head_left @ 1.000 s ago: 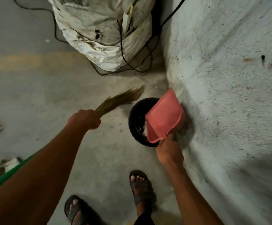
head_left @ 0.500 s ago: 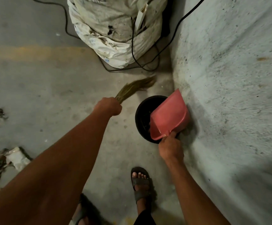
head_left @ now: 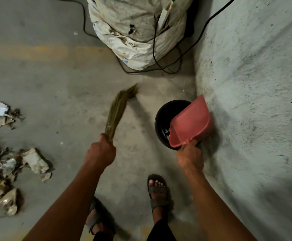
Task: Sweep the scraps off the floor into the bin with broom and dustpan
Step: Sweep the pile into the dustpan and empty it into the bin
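Observation:
My right hand (head_left: 190, 157) grips the handle of a red dustpan (head_left: 192, 120), which is tipped over the mouth of a round black bin (head_left: 164, 113) standing against the wall. Some scraps show inside the bin under the pan. My left hand (head_left: 100, 152) grips the base of a straw broom (head_left: 120, 108); its bristles point up and away, blurred, above the bare floor left of the bin. A pile of paper and leaf scraps (head_left: 7, 164) lies on the concrete floor at the far left.
A big white sack (head_left: 134, 32) stands at the back with black cables (head_left: 160, 63) looping around it. A rough concrete wall (head_left: 254, 101) fills the right side. My two sandalled feet (head_left: 157, 188) stand just below the bin.
The broom has swung left and away from the bin, bristles now more upright. The view has shifted left, showing more of the scrap pile. The dustpan stays tipped over the bin.

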A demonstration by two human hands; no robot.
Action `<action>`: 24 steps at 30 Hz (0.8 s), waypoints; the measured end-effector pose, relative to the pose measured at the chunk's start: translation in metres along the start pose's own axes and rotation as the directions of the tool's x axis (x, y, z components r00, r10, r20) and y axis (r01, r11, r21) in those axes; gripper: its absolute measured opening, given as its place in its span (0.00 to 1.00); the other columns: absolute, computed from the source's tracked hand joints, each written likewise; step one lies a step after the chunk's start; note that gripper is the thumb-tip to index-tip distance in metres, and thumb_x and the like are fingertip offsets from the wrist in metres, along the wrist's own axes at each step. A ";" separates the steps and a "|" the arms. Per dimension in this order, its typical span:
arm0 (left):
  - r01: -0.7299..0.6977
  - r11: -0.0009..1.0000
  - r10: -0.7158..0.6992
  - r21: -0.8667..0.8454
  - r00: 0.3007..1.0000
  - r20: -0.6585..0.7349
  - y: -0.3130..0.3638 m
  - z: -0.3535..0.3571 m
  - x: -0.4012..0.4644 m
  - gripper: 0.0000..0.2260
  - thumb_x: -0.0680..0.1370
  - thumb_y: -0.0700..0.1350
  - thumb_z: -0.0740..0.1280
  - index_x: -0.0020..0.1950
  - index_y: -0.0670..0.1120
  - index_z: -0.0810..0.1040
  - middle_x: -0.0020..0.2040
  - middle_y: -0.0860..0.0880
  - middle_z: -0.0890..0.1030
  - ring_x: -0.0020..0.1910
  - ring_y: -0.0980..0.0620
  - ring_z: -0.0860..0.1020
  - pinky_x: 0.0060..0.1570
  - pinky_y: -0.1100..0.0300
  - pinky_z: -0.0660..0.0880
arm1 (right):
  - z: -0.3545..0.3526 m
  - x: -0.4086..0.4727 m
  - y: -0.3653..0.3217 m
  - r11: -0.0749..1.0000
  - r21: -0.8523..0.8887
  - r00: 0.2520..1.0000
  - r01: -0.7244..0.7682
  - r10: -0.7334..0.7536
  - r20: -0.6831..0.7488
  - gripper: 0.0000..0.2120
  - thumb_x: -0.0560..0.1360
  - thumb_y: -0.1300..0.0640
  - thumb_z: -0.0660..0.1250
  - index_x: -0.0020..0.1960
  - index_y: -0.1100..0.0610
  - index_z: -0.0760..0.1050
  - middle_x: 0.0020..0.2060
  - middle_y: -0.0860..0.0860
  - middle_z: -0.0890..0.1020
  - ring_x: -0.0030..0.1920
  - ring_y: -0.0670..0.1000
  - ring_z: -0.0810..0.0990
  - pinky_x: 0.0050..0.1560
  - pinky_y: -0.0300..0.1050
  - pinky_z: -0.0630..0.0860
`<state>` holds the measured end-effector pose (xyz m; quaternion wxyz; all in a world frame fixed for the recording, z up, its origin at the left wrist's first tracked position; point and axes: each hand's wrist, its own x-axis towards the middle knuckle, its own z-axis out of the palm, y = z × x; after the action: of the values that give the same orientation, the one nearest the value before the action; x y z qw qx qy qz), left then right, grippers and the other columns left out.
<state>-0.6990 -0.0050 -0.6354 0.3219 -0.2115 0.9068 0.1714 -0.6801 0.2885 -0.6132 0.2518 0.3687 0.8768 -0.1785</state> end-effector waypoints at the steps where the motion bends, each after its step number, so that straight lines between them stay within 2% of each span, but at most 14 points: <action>1: -0.046 0.999 0.046 -0.013 0.999 -0.003 0.009 0.001 0.001 0.14 0.86 0.54 0.56 0.67 0.48 0.68 0.54 0.34 0.81 0.52 0.32 0.81 0.55 0.42 0.80 | 0.000 0.000 -0.001 1.000 0.006 1.000 0.004 -0.004 -0.008 0.24 0.86 0.53 0.55 0.78 0.62 0.57 0.62 0.67 0.79 0.60 0.69 0.80 0.51 0.58 0.76; 4: -0.176 0.983 0.177 -0.056 0.984 0.005 0.042 0.010 0.016 0.16 0.87 0.56 0.55 0.70 0.48 0.68 0.53 0.35 0.82 0.48 0.33 0.81 0.52 0.41 0.81 | 0.002 0.002 -0.003 1.000 0.014 0.999 0.013 -0.013 -0.042 0.22 0.86 0.52 0.56 0.75 0.61 0.60 0.60 0.66 0.80 0.57 0.69 0.81 0.48 0.58 0.78; 8: -0.323 0.944 0.326 -0.061 0.944 0.054 0.080 0.028 0.042 0.19 0.87 0.55 0.55 0.73 0.45 0.69 0.53 0.35 0.82 0.45 0.35 0.82 0.48 0.41 0.83 | 0.009 0.007 -0.009 0.999 0.032 0.997 0.025 -0.023 -0.067 0.18 0.87 0.51 0.56 0.72 0.61 0.63 0.59 0.66 0.81 0.57 0.67 0.82 0.45 0.52 0.70; 10: -0.348 0.937 0.349 -0.032 0.929 0.122 0.088 0.041 0.050 0.20 0.87 0.56 0.55 0.75 0.46 0.69 0.51 0.38 0.82 0.41 0.39 0.81 0.46 0.43 0.84 | 0.019 0.010 -0.010 0.996 0.081 0.998 0.021 -0.016 -0.060 0.18 0.87 0.50 0.54 0.71 0.60 0.64 0.59 0.66 0.81 0.58 0.67 0.81 0.46 0.52 0.70; 13: -0.319 0.946 0.325 -0.063 0.923 0.205 0.086 0.061 0.054 0.23 0.87 0.58 0.57 0.79 0.49 0.68 0.51 0.40 0.80 0.39 0.43 0.83 0.37 0.48 0.85 | 0.037 0.014 -0.008 0.971 0.236 0.998 0.044 -0.030 -0.059 0.15 0.87 0.52 0.55 0.69 0.60 0.65 0.59 0.67 0.81 0.56 0.68 0.82 0.45 0.53 0.73; 16: -0.221 0.945 0.278 -0.240 0.930 0.241 0.074 0.079 0.055 0.25 0.86 0.59 0.59 0.83 0.54 0.64 0.50 0.42 0.81 0.35 0.47 0.81 0.28 0.57 0.78 | 0.048 0.015 -0.004 0.917 0.391 0.996 0.082 -0.062 -0.064 0.13 0.88 0.54 0.56 0.68 0.60 0.66 0.57 0.64 0.82 0.50 0.64 0.82 0.41 0.45 0.67; 19: -0.142 0.911 0.252 -0.388 0.934 0.251 0.069 0.091 0.052 0.26 0.86 0.60 0.60 0.83 0.57 0.63 0.46 0.44 0.79 0.34 0.49 0.78 0.30 0.57 0.75 | 0.052 0.021 -0.004 0.856 0.492 0.986 0.158 -0.109 -0.127 0.11 0.87 0.55 0.58 0.64 0.62 0.68 0.53 0.63 0.81 0.49 0.66 0.82 0.38 0.40 0.64; 24: -0.110 0.861 0.251 -0.496 0.941 0.227 0.075 0.094 0.059 0.26 0.86 0.59 0.60 0.84 0.56 0.61 0.44 0.45 0.78 0.34 0.50 0.76 0.28 0.59 0.74 | 0.051 0.040 -0.025 0.810 0.547 0.977 0.210 -0.161 -0.137 0.14 0.87 0.52 0.57 0.68 0.59 0.68 0.59 0.67 0.81 0.55 0.68 0.81 0.46 0.48 0.70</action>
<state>-0.7293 0.0848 -0.7303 0.3691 -0.1705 0.7966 0.4473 -0.7067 0.2688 -0.6738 0.0773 0.3461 0.8277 -0.4348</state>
